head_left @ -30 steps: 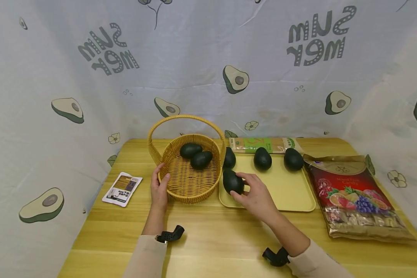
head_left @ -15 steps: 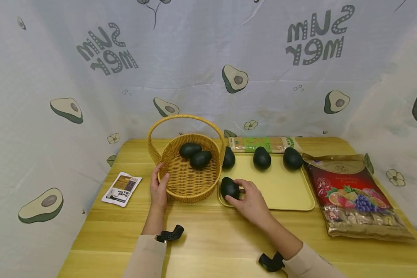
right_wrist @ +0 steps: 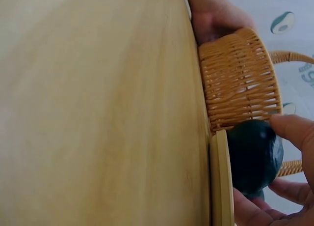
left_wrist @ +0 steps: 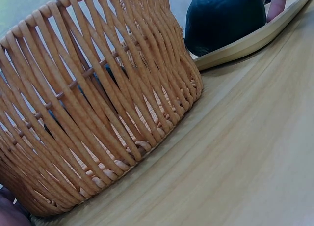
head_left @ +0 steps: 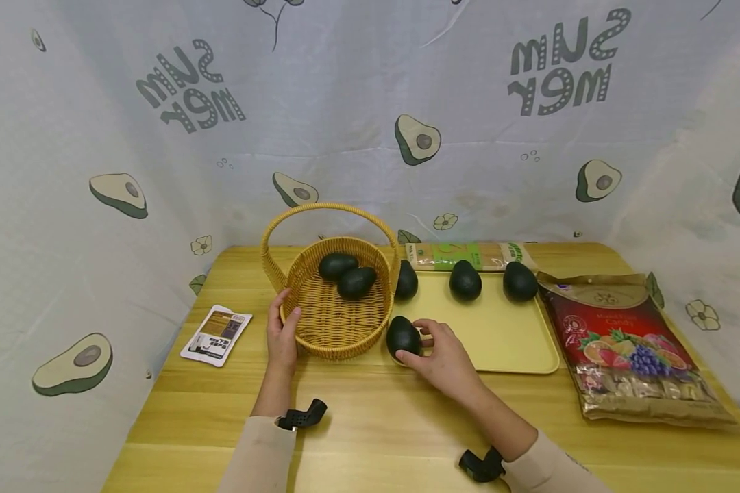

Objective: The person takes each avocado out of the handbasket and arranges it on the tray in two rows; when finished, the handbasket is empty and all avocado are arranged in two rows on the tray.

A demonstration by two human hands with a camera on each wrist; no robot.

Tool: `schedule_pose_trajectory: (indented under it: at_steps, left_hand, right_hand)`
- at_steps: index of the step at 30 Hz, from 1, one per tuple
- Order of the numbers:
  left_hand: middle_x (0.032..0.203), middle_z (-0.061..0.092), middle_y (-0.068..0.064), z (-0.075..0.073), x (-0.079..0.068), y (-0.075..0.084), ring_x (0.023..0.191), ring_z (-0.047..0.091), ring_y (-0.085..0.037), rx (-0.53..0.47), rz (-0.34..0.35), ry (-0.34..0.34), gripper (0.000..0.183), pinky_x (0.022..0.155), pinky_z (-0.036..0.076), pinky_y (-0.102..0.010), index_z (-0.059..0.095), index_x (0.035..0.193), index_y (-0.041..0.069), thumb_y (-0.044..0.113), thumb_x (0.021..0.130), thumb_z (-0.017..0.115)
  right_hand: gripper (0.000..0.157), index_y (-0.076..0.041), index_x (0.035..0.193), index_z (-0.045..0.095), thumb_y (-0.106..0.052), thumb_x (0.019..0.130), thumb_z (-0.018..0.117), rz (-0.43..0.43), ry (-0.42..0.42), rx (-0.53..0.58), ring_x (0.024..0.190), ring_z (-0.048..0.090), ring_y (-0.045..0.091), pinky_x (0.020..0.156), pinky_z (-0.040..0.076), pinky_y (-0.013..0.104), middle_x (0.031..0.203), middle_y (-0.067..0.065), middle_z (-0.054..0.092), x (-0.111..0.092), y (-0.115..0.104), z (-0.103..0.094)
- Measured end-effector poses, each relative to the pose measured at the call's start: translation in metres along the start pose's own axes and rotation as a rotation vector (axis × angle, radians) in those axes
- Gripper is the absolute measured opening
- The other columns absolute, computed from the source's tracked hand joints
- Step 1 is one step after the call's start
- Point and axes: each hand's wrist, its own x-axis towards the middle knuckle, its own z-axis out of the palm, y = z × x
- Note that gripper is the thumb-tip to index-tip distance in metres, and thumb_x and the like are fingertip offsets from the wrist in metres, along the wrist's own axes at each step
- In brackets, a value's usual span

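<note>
A dark green avocado (head_left: 403, 338) stands at the front left corner of the yellow tray (head_left: 512, 342), close to the basket. Thumb and fingers of my right hand (head_left: 445, 359) grip it from the right; in the right wrist view the avocado (right_wrist: 252, 155) shows behind the tray's rim. My left hand (head_left: 281, 339) holds the left side of the yellow wicker basket (head_left: 339, 349), its thumb near the front rim. Two avocados (head_left: 356, 283) lie inside the basket toward the back. Along the tray's far edge are three more avocados (head_left: 465, 281), the leftmost partly hidden by the basket's handle.
A red and gold candy bag (head_left: 629, 349) lies right of the tray. Behind the tray is a long clear packet (head_left: 462, 257) with a green label. A small white pouch (head_left: 216, 335) lies left of the basket. A printed curtain (head_left: 345, 150) hangs behind the wooden table (head_left: 370, 424).
My right hand has brought the avocado toward the tray's front left corner, mostly in the first half second, then slightly left. The left hand and the basket have stayed in place.
</note>
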Motion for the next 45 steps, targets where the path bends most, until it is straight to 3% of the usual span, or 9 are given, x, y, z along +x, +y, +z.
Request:
schedule_pose_trajectory:
  at_steps: [10, 19, 24, 35, 40, 45]
  left_hand:
    - [0.159, 0.037, -0.012, 0.000, 0.000, 0.000, 0.142, 0.038, -0.031, 0.009, 0.003, -0.005, 0.048, 0.102, 0.038, -0.015, 0.042, 0.151, 0.007, 0.010, 0.104, 0.049]
    - [0.160, 0.035, -0.013, -0.001, 0.000, 0.001, 0.143, 0.037, -0.032, -0.004, -0.002, -0.008, 0.048, 0.102, 0.038, -0.015, 0.041, 0.151, 0.007, 0.011, 0.104, 0.049]
    - [0.160, 0.035, -0.014, -0.001, 0.000, -0.001, 0.142, 0.039, -0.033, -0.010, -0.001, -0.006, 0.048, 0.100, 0.039, -0.014, 0.041, 0.151, 0.006, 0.010, 0.104, 0.049]
    - [0.159, 0.037, -0.014, -0.002, 0.002, -0.004, 0.141, 0.039, -0.035, -0.012, 0.022, -0.001, 0.048, 0.101, 0.040, -0.014, 0.042, 0.150, 0.004, 0.008, 0.103, 0.050]
    - [0.159, 0.037, -0.014, -0.002, 0.002, -0.003, 0.143, 0.038, -0.033, 0.002, 0.021, 0.000, 0.048, 0.101, 0.039, -0.014, 0.042, 0.150, 0.005, 0.008, 0.103, 0.050]
    - [0.161, 0.034, -0.013, -0.002, 0.002, -0.002, 0.146, 0.034, -0.032, 0.020, 0.022, -0.006, 0.048, 0.102, 0.037, -0.015, 0.042, 0.150, 0.003, 0.009, 0.103, 0.050]
  right_hand:
    - [0.072, -0.012, 0.143, 0.054, -0.045, 0.085, 0.081, -0.028, 0.034, -0.024, 0.119, 0.061, 0.033, 0.092, 0.055, 0.049, 0.137, 0.016, 0.057, 0.002, -0.010, -0.014]
    - [0.064, -0.011, 0.141, 0.056, -0.036, 0.088, 0.081, -0.150, 0.055, 0.081, 0.117, 0.061, 0.032, 0.094, 0.057, 0.049, 0.137, 0.016, 0.056, 0.008, -0.047, -0.022]
    - [0.064, -0.009, 0.141, 0.056, -0.034, 0.088, 0.081, -0.198, 0.024, 0.101, 0.118, 0.060, 0.033, 0.096, 0.056, 0.049, 0.136, 0.017, 0.056, 0.018, -0.067, -0.019]
    - [0.068, -0.010, 0.145, 0.054, -0.043, 0.089, 0.077, -0.207, -0.048, 0.020, 0.114, 0.061, 0.033, 0.093, 0.053, 0.049, 0.141, 0.014, 0.059, 0.057, -0.095, 0.002]
    - [0.073, -0.011, 0.149, 0.050, -0.048, 0.090, 0.074, -0.165, -0.119, -0.042, 0.133, 0.053, 0.039, 0.103, 0.047, 0.059, 0.151, 0.016, 0.052, 0.080, -0.103, 0.013]
    - [0.078, -0.010, 0.154, 0.043, -0.050, 0.093, 0.071, -0.129, -0.204, -0.117, 0.141, 0.046, 0.041, 0.109, 0.043, 0.059, 0.157, 0.021, 0.043, 0.102, -0.106, 0.018]
